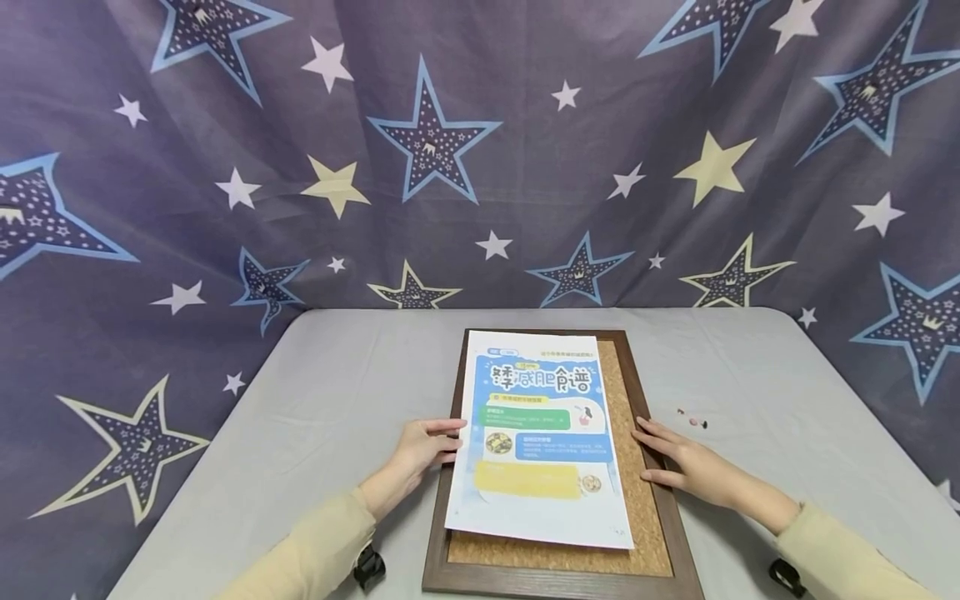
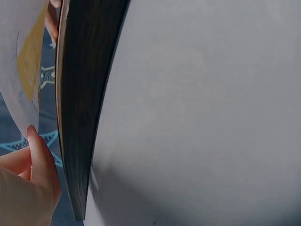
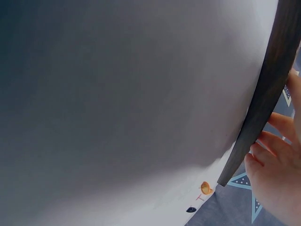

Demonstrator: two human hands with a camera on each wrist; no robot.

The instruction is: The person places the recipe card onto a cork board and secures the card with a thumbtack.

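A printed paper poster (image 1: 543, 442) with a blue design, Chinese lettering and food pictures lies over a cork board (image 1: 622, 400) with a dark wooden frame. It sits toward the board's left, leaving a cork strip bare along the right and bottom. My left hand (image 1: 416, 458) pinches the poster's left edge; in the left wrist view the thumb and a finger of this hand (image 2: 33, 179) meet at the sheet (image 2: 16, 89). My right hand (image 1: 697, 471) rests its spread fingertips on the board's right frame, and the right wrist view shows them along the frame (image 3: 263, 94).
Several small push pins (image 1: 693, 422) lie on the grey-covered table (image 1: 337, 375), just right of the board. Behind the table hangs a dark curtain (image 1: 517, 208) printed with stars. Black bands (image 1: 369, 568) show at the sleeves.
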